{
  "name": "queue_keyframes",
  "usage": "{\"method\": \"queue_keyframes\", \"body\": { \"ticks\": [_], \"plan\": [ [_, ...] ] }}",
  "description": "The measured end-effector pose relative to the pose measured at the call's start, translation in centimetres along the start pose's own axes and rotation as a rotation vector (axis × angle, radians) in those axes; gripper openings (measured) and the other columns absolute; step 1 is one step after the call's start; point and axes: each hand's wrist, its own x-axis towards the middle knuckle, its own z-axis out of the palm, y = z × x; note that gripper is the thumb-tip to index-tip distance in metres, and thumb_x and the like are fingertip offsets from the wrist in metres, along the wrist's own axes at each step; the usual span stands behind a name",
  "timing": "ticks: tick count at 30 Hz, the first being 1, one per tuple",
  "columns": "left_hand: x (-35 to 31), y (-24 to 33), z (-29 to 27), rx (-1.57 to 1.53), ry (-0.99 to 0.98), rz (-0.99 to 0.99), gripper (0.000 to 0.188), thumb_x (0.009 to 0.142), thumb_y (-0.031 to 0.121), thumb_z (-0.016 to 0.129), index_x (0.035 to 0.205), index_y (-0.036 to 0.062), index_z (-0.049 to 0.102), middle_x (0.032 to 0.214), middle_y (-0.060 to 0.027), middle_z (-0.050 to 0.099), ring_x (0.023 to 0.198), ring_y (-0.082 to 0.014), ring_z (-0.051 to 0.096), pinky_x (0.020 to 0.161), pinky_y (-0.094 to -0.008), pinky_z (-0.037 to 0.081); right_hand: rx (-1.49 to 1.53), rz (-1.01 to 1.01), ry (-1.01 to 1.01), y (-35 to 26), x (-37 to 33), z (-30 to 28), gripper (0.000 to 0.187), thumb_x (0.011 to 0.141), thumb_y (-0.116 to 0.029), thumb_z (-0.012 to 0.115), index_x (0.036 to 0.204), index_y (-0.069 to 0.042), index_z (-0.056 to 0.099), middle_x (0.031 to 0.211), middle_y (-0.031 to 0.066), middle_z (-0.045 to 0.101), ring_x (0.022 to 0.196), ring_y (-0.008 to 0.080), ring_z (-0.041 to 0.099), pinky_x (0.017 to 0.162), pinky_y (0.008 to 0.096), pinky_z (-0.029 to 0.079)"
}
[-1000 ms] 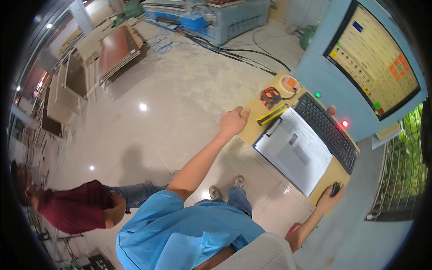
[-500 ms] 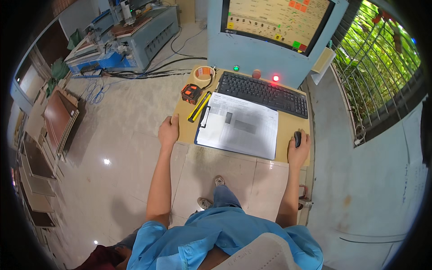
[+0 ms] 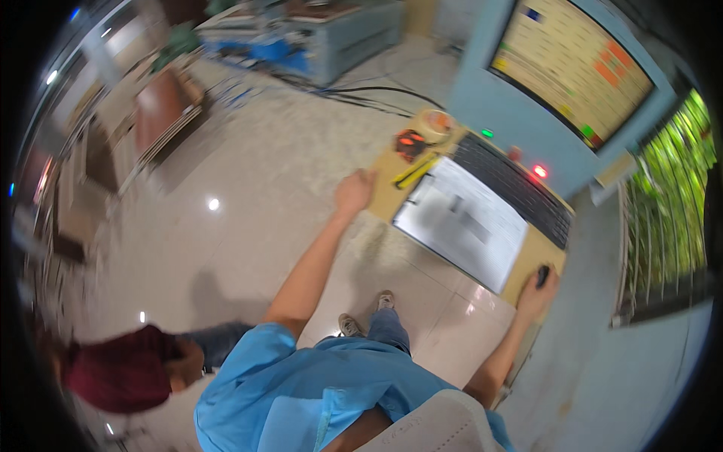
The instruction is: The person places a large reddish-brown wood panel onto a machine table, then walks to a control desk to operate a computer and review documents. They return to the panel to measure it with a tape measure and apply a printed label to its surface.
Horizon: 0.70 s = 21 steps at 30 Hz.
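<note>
My left hand [image 3: 355,190] is closed on the left edge of a light wooden board [image 3: 382,211], its fingers mostly hidden. At the board's right end, my right hand [image 3: 539,294] holds a black computer mouse [image 3: 543,276]. Between the hands lies a clipboard with a printed sheet [image 3: 463,226], its clip toward my left hand. Beside the clip are a yellow and black utility knife [image 3: 415,172], an orange and black tape measure [image 3: 410,145] and a roll of tape [image 3: 436,126]. A black keyboard [image 3: 516,188] runs along the far side. The picture is smeared by motion.
Beyond the board rises a blue cabinet with a lit monitor [image 3: 574,71], a green light [image 3: 488,132] and a red light [image 3: 540,171]. A person in a dark red cap [image 3: 120,369] is at lower left. Brown panels [image 3: 162,113] lean at far left; cables [image 3: 376,89] cross the floor.
The view has swung and tilted left, so the board and monitor appear farther right and slanted. More of the capped person shows. Both hands keep their places on the board and mouse.
</note>
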Motion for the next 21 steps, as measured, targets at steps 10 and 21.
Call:
{"method": "queue_keyframes", "body": {
  "ticks": [10,21],
  "plan": [
    [-0.54,0.51,-0.9,-0.087,-0.042,-0.022,0.061,0.097,0.06,0.044,0.099,0.0038,0.069,0.096,-0.0228,0.072,0.095,-0.0394,0.069,0.08,-0.0504,0.052,-0.061,0.043,-0.012,-0.35,-0.19,-0.07,0.048,0.089,-0.017,0.066,0.135,-0.006,0.057,0.133,0.0237,0.056,0.122,0.042,0.054,0.1,0.0469,0.045],
    [-0.49,0.68,-0.86,-0.078,-0.031,-0.014,0.059,0.098,0.056,0.046,0.098,0.0025,0.069,0.095,-0.0247,0.071,0.095,-0.0409,0.069,0.081,-0.0513,0.053,-0.096,0.028,-0.045,-0.23,-0.1,-0.41,0.05,0.092,-0.021,0.064,0.138,-0.003,0.054,0.135,0.0259,0.054,0.124,0.043,0.052,0.104,0.0475,0.043]
  ]
}}
